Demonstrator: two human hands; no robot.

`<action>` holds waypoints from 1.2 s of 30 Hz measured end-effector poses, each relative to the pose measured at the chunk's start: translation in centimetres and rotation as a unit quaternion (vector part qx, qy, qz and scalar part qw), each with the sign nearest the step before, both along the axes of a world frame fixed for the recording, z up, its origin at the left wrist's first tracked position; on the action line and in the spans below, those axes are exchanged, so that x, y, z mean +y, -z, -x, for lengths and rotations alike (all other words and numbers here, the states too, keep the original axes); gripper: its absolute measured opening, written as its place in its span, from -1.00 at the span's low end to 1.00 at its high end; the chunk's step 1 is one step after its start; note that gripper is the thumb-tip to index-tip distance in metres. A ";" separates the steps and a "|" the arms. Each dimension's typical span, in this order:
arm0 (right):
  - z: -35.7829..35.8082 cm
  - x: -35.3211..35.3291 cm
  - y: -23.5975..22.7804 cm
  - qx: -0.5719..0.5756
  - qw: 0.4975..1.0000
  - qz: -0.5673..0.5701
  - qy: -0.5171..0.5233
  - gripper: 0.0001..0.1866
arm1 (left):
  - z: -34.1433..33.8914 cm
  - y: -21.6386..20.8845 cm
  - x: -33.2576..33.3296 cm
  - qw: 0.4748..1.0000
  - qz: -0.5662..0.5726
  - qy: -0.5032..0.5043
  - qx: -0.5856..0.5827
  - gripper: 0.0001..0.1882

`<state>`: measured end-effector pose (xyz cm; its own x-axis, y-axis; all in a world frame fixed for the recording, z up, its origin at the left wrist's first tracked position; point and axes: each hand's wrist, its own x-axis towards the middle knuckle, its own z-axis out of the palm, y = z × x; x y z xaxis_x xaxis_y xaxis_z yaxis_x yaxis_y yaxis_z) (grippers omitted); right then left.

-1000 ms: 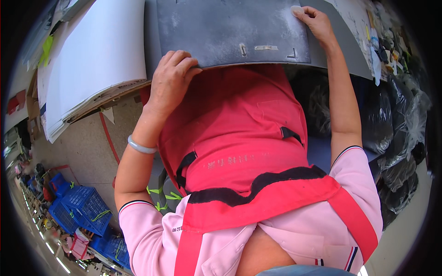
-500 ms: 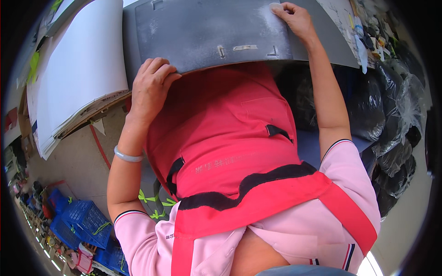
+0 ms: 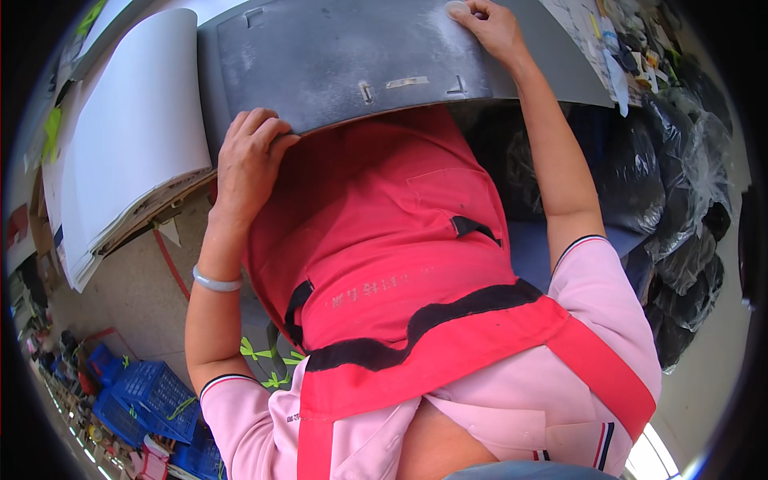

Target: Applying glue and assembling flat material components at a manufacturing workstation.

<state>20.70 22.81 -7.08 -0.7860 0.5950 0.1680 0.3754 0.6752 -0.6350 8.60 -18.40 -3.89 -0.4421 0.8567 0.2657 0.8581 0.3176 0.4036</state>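
A dark grey flat board [image 3: 336, 60] lies in front of me, with whitish powdery smears and several small slots and raised strips. My left hand [image 3: 252, 152] grips its near left corner, fingers on top and curled over the edge. At the far right of the board, my right hand [image 3: 494, 30] pinches a small white disc-like piece [image 3: 458, 10] against the surface. A white powdery patch surrounds that piece. The disc's exact kind cannot be made out.
A thick stack of large white sheets [image 3: 132, 120] curves down at the left. Black plastic bags [image 3: 632, 176] pile up on the right below a cluttered tabletop with small tools. Blue plastic baskets [image 3: 160, 392] stand on the floor at the lower left.
The view has shifted slightly, so the board and both hands appear a little further left. My left hand still holds the corner and my right hand still pinches the white piece.
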 end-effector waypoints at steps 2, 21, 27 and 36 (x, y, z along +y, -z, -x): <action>0.0 0.0 0.5 -0.007 1.000 -0.012 -0.002 -0.67 | -0.2 -0.5 0.1 1.000 0.010 -0.008 -0.001 -0.81; -2.7 -0.6 -1.0 0.128 0.983 0.123 -0.051 -0.74 | -2.4 4.7 14.3 0.986 -0.116 -0.030 0.117 -0.91; -7.0 -8.6 -5.1 -0.060 0.977 0.178 -0.102 -0.85 | -2.5 4.6 13.9 0.985 -0.084 -0.070 0.130 -0.81; -8.1 -9.0 -4.6 -0.078 0.976 0.020 -0.202 -0.86 | -2.7 4.7 14.1 0.990 -0.063 -0.065 0.108 -0.77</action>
